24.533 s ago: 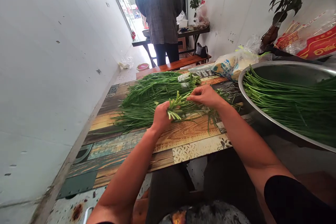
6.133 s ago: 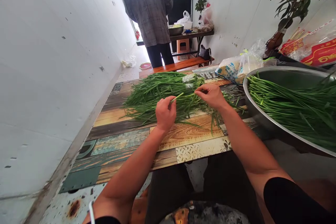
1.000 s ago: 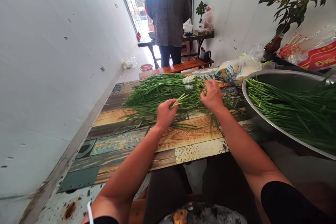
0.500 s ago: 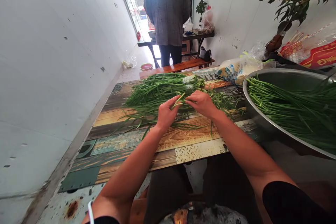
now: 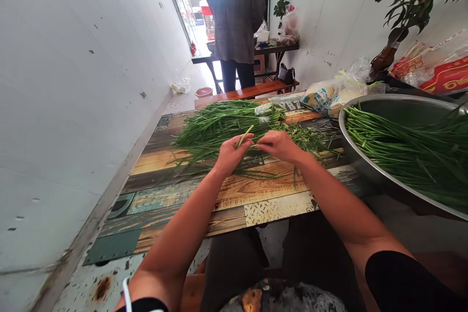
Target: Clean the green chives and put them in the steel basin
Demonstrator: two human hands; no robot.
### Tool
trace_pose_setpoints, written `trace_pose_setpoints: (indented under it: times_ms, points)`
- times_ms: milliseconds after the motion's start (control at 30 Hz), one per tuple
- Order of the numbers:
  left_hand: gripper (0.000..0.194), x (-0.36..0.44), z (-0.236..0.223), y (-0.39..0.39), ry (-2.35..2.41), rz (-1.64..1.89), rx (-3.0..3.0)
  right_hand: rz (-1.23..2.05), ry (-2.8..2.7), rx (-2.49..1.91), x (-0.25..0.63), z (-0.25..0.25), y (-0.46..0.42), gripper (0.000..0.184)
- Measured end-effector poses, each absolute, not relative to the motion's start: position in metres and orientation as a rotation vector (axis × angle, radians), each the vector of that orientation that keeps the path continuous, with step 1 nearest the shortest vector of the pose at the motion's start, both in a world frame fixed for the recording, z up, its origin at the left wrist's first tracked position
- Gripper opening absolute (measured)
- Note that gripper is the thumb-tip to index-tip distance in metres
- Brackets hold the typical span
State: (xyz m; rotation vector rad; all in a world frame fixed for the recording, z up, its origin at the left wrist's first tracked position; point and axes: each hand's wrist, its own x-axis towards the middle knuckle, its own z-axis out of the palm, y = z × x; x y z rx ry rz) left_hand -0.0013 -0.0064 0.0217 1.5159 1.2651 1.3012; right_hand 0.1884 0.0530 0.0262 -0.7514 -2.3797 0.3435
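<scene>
My left hand [image 5: 232, 152] is closed around a few garlic chives [image 5: 244, 135], their pale stem ends poking up past the fingers. Right beside it, my right hand [image 5: 278, 145] pinches at the end of a stem; whatever lies between thumb and finger is mostly hidden. Just beyond both hands lies a heap of long chives [image 5: 215, 124], part of it bound with white bands [image 5: 263, 109]. Loose trimmed scraps [image 5: 310, 136] are scattered to the right of my right hand.
A large steel basin [image 5: 365, 170] full of chives stands at the right edge of the wood-patterned table [image 5: 175, 195]. Behind it are plastic bags [image 5: 329, 97] and a potted plant [image 5: 405, 5]. A person [image 5: 236, 14] stands at a far table; a bench [image 5: 252, 91] lies between.
The chive stems in my left hand have shifted slightly left and lower, and one stem has turned between the fingers. My right hand stays close by, still pinching. The person beyond has leaned slightly.
</scene>
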Motion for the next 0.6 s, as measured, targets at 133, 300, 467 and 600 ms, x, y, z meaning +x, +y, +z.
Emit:
trace_pose_setpoints:
  times_ms: [133, 300, 467, 600]
  points:
    - [0.045, -0.005, 0.019, -0.004, 1.224, 1.167, 1.504, 0.496, -2.373, -0.723, 0.192, 0.034, 0.051, 0.016]
    - [0.045, -0.007, 0.019, -0.005, 1.231, 1.099, 1.499, 0.665, -2.399, -0.74, 0.198, 0.04, 0.05, 0.022]
    - [0.039, -0.007, 0.025, -0.007, 1.324, 1.122, 1.57, 0.7, -2.374, -0.766, 0.2, 0.043, 0.05, 0.027]
    - [0.016, -0.002, 0.024, -0.007, 1.36, 1.255, 1.848, 0.633, -2.287, -0.881, 0.194, 0.045, 0.045, 0.034]
